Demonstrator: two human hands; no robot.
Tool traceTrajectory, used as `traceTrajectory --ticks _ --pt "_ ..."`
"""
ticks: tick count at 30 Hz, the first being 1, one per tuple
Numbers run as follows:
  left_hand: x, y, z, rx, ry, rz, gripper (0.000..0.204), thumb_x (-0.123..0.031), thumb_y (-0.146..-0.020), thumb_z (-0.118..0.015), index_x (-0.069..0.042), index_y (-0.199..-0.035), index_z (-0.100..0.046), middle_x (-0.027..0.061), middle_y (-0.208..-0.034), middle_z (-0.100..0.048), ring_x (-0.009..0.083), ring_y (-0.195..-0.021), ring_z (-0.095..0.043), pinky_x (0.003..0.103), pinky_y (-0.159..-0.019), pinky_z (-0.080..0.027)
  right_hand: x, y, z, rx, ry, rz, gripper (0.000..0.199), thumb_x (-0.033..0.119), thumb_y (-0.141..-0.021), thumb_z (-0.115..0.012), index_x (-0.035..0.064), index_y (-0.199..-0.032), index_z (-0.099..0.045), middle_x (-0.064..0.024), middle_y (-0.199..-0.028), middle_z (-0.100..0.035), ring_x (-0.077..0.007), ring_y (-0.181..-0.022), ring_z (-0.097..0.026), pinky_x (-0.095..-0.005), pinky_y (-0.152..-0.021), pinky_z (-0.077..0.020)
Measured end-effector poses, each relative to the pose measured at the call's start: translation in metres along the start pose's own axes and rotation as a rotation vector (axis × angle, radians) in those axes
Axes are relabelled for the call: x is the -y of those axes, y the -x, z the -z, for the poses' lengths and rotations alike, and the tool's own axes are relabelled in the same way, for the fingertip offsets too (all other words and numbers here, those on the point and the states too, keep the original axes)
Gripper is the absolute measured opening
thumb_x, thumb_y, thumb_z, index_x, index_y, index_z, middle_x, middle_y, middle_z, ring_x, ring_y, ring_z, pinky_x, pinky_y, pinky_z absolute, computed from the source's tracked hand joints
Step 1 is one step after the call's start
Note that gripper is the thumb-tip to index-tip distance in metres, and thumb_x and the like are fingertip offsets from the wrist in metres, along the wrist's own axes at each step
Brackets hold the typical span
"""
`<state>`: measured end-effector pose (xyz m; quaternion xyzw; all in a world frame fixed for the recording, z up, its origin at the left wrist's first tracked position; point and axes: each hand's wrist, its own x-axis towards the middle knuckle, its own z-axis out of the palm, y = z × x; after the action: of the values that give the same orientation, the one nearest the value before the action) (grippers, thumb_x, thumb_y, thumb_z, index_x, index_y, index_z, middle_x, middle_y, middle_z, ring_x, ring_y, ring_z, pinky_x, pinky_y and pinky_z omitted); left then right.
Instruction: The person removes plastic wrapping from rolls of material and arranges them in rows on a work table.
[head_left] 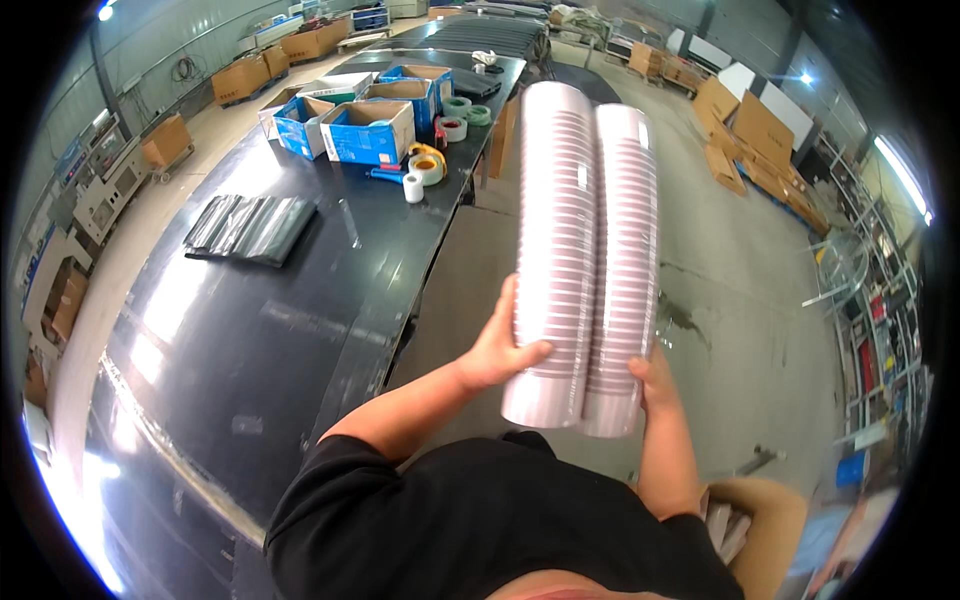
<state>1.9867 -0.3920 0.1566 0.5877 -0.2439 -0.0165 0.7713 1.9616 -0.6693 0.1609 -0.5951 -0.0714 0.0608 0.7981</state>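
Pink cup stacks, two long sleeves side by side: we carry them over floor, just off bench's right edge (440,235). Left hand (498,352) clamps left stack (553,250); right hand (652,382) cups right stack (625,270) near base. Carrying step, we judge; setting down calls for level, steady grip.

At eleven o'clock on our black table (300,300) we see open blue-and-white boxes (368,128). Brown cardboard boxes (240,78) stand on the floor at ten o'clock. More flat brown cartons (760,130) lean at one o'clock, with white panels (740,78) just beside them.
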Motion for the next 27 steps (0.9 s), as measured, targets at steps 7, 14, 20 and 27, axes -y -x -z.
traceTrajectory --ticks 7,14,20,27 --pt "0.107 -0.225 0.011 0.046 0.013 0.058 0.111 -0.027 -0.077 -0.078 0.003 -0.154 -0.003 0.0203 -0.146 -0.036 0.0283 -0.137 -0.035 0.040 -0.116 -0.028 -0.006 -0.201 0.137 -0.110 0.025 -0.001 0.108 0.043 -0.062 -0.087 -0.0018 -0.146 -0.036 -0.0155 -0.133 -0.054 -0.0274 -0.121 -0.055 -0.0416 -0.101 -0.0464" --pt "0.145 -0.400 0.072 -0.165 -0.049 0.159 0.109 -0.021 -0.079 -0.078 0.003 -0.154 -0.003 0.0204 -0.144 -0.038 0.0268 -0.133 -0.040 0.039 -0.113 -0.034 0.010 -0.430 0.188 0.065 -0.008 -0.123 0.102 0.041 -0.068 -0.085 -0.0039 -0.146 -0.035 -0.0172 -0.133 -0.054 -0.0287 -0.120 -0.055 -0.0412 -0.102 -0.0456" --pt "0.190 -0.534 0.174 -0.281 -0.112 0.096 0.109 -0.020 -0.080 -0.078 0.003 -0.154 -0.002 0.0207 -0.145 -0.039 0.0274 -0.133 -0.041 0.039 -0.113 -0.034 0.005 -0.650 0.190 0.234 0.060 -0.172 0.096 0.036 -0.071 -0.083 -0.0048 -0.145 -0.038 -0.0182 -0.132 -0.055 -0.0278 -0.119 -0.056 -0.0404 -0.103 -0.0457" --pt "0.236 -0.691 0.306 -0.528 -0.185 0.015 0.100 -0.021 -0.077 -0.078 0.004 -0.151 -0.015 0.0220 -0.139 -0.043 0.0287 -0.129 -0.045 0.040 -0.108 -0.039 0.005 -0.891 0.151 0.370 0.144 -0.186 0.092 0.031 -0.072 -0.082 -0.0053 -0.144 -0.039 -0.0185 -0.130 -0.057 -0.0281 -0.120 -0.056 -0.0387 -0.103 -0.0459"
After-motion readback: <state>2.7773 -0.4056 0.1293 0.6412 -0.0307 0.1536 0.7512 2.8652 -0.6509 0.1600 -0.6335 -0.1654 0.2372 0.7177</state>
